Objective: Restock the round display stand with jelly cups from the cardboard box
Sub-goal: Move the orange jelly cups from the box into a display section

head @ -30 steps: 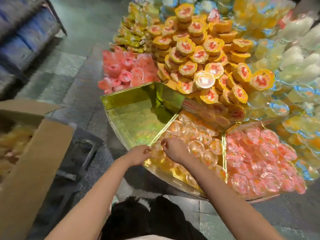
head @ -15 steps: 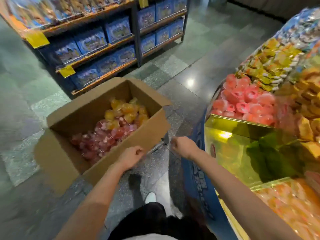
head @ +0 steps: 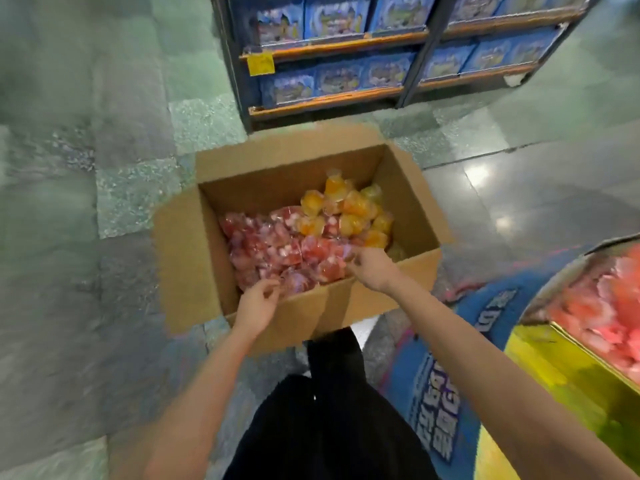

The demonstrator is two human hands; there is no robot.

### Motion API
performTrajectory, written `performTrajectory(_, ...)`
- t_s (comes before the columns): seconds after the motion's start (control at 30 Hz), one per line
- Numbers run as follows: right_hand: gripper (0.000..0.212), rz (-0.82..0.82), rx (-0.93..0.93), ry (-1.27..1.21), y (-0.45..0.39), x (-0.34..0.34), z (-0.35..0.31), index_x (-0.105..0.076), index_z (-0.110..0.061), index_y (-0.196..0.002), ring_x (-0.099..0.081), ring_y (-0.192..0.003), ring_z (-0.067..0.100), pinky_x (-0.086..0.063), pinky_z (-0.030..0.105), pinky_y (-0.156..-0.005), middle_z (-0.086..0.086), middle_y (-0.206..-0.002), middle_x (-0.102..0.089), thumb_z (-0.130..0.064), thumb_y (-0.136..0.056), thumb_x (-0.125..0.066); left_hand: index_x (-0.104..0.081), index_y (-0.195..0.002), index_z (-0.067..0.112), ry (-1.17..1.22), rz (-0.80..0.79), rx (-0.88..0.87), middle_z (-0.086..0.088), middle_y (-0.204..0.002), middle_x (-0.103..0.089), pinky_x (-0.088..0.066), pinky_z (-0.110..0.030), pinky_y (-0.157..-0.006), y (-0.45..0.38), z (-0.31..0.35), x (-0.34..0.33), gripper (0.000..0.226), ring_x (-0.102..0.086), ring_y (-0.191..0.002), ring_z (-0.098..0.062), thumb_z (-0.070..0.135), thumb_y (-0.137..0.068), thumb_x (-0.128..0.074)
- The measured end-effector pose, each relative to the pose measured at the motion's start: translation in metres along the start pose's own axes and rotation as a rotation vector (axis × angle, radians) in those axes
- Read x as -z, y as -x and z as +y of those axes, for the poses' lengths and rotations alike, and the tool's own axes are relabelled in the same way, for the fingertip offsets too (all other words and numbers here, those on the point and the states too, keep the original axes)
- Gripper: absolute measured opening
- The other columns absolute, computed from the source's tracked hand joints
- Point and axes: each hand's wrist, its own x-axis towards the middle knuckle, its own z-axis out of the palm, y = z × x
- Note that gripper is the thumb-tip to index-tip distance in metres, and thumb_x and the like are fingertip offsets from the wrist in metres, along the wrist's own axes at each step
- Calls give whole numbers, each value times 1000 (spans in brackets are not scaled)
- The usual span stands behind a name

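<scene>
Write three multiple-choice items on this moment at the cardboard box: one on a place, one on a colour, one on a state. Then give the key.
1. Where do the orange jelly cups lie in the open brown cardboard box?
A. far right part
B. near left corner
C. outside it

2. What colour are the packages on the dark shelf rack?
A. blue
B. green
C. white

3. The box flaps are:
A. open
B. taped shut
C. torn off

Key: 1 A, they sit beyond the red jelly cups; 2 A, blue fronts fill both shelves; 3 A, the cups show from above.

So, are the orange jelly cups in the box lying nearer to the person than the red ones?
No. The orange jelly cups sit at the far side of the cardboard box, while the red jelly cups fill the near side.
</scene>
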Motion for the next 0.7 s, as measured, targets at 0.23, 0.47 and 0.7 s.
performTrajectory(0.23,27,-105,-45,-76,-110,-4,-10,-66,6,-90,-50,-62,20,-34,29,-49,7,-64,-55,-18,-92,-56,-64,-116,28,71,226,335,2,-116,-68,-47,-32,-86,-39,-26,-11,24,-61,-108,-24,33,-95,-53)
performTrajectory(0.47,56,-171,-427,-630,-236,-31,-9,-52,-6,-127,-68,-89,26,-57,39,-80,8,-99,-66,-41,-86,-67,-63,-110,25,60,524,711,-1,-105,-67,-38,-33,-77,-76,-15,-23,38,-59,-103,-28,53,-95,-40)
performTrajectory(0.7,70,-165,-703,-935,-290,-62,-10,-46,-12,-132,-66,-92,27,-55,39,-79,11,-113,-66,-57,-81,-65,-67,-106,26,2,625,634,-6,-102,-68,-43,-37,-85,-77,-16,-36,25,-60,-99,-30,40,-94,-50)
